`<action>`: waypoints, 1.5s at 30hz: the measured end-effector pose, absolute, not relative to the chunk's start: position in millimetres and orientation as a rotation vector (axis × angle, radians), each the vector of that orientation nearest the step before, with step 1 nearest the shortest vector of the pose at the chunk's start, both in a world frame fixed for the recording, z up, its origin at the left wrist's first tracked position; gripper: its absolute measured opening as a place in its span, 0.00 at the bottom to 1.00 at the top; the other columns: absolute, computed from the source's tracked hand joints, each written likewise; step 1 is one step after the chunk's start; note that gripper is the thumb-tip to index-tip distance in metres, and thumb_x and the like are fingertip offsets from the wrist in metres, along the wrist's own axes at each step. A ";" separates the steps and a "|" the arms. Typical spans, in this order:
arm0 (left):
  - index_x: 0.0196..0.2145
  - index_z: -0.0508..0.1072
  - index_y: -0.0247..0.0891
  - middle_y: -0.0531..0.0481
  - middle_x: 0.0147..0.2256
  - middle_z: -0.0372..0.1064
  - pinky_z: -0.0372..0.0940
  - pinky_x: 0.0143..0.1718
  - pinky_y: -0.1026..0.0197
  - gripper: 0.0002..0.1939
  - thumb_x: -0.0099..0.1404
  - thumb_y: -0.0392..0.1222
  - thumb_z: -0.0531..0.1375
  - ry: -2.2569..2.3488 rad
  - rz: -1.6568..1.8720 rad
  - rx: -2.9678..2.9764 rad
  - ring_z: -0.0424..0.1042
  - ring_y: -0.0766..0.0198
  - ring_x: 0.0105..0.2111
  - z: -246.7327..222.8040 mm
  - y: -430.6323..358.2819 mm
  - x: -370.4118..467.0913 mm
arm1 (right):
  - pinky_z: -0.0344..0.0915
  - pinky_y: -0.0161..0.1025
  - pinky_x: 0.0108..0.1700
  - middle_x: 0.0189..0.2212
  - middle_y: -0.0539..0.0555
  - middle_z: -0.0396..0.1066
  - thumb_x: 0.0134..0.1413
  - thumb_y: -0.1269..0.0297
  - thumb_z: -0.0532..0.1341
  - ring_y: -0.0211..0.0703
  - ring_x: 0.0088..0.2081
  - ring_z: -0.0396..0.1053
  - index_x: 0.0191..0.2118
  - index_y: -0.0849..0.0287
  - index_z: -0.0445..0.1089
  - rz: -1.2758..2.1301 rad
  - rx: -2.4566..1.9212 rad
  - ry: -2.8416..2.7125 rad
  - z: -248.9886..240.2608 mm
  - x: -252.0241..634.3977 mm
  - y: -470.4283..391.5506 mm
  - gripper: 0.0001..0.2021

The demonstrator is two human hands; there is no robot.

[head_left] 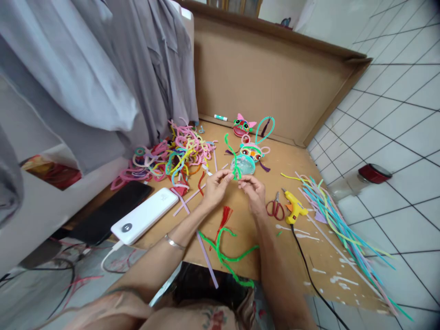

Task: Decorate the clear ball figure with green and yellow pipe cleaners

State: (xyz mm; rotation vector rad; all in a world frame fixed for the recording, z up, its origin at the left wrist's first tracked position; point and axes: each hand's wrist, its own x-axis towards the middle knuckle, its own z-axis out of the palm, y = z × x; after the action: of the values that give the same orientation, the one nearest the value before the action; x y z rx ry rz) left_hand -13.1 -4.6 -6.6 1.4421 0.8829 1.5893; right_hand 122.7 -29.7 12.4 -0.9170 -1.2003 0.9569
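Observation:
Between my two hands is a bright green pipe cleaner (237, 170), bent and twisted, with one end sticking up. My left hand (219, 184) pinches it from the left, and the fingers of my right hand (252, 188) are closed on its right side. Just behind it lies a round clear teal-tinted container (246, 165). More green pipe cleaners (222, 254) lie loose near the table's front edge, beside a red tassel (225, 219). Farther back are a decorated face figure (252, 152) with purple tassels and a pink-eared one (243, 124).
A tangled heap of coloured pipe cleaners (185, 151) sits at left, near a white power bank (146, 215) and a black phone-like slab (106, 215). Rightward lie red-handled scissors (276, 208), a yellow glue gun (294, 207) with its cord, and straight pipe cleaners (343, 229). Cardboard (261, 78) stands behind.

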 end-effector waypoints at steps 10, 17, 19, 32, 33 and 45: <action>0.31 0.75 0.33 0.49 0.30 0.73 0.62 0.37 0.63 0.22 0.57 0.59 0.62 0.717 1.016 1.628 0.68 0.64 0.31 -3.8 -1.7 -31.1 | 0.62 0.46 0.56 0.50 0.56 0.72 0.51 0.57 0.64 0.45 0.52 0.68 0.52 0.55 0.71 0.813 -0.796 -0.993 16.7 135.1 -22.3 0.21; 0.30 0.74 0.33 0.49 0.28 0.71 0.61 0.35 0.63 0.21 0.58 0.58 0.61 0.707 0.860 1.709 0.66 0.64 0.30 -2.4 -4.9 -31.1 | 0.67 0.45 0.51 0.41 0.55 0.76 0.50 0.53 0.64 0.42 0.41 0.72 0.44 0.57 0.74 0.774 -0.838 -0.920 15.7 136.0 -20.3 0.18; 0.30 0.74 0.32 0.49 0.28 0.71 0.61 0.35 0.63 0.21 0.58 0.57 0.61 0.697 0.841 1.711 0.66 0.64 0.30 -2.0 -5.5 -30.5 | 0.68 0.40 0.42 0.33 0.52 0.76 0.47 0.53 0.66 0.38 0.33 0.71 0.38 0.58 0.75 0.772 -0.851 -0.859 16.5 136.5 -19.7 0.16; 0.28 0.75 0.35 0.53 0.22 0.69 0.60 0.28 0.66 0.20 0.54 0.57 0.65 0.796 1.275 1.457 0.64 0.69 0.23 -1.3 -1.0 -26.8 | 0.39 0.32 0.19 0.13 0.39 0.49 0.39 0.51 0.68 0.27 0.16 0.41 0.29 0.59 0.71 1.005 -1.052 -0.977 22.6 130.2 -28.2 0.16; 0.27 0.74 0.34 0.53 0.22 0.69 0.59 0.27 0.66 0.20 0.54 0.57 0.66 0.798 1.296 1.441 0.63 0.70 0.22 -0.7 -1.0 -27.0 | 0.39 0.32 0.19 0.13 0.39 0.50 0.38 0.51 0.69 0.27 0.16 0.41 0.29 0.60 0.71 1.035 -1.069 -0.996 21.7 128.4 -28.0 0.17; 0.33 0.73 0.33 0.53 0.23 0.72 0.64 0.27 0.66 0.28 0.43 0.58 0.72 0.682 1.274 1.068 0.70 0.69 0.23 1.3 4.5 -26.9 | 0.36 0.32 0.18 0.12 0.37 0.48 0.38 0.46 0.68 0.27 0.14 0.41 0.29 0.57 0.65 1.133 -1.103 -1.057 12.9 119.5 -24.2 0.20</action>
State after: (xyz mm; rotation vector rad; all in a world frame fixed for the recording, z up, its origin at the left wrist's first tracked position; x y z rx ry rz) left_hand -26.9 4.5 1.3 1.0684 0.6819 1.2738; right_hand 119.5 -24.2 12.9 -1.1031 -1.0566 1.1331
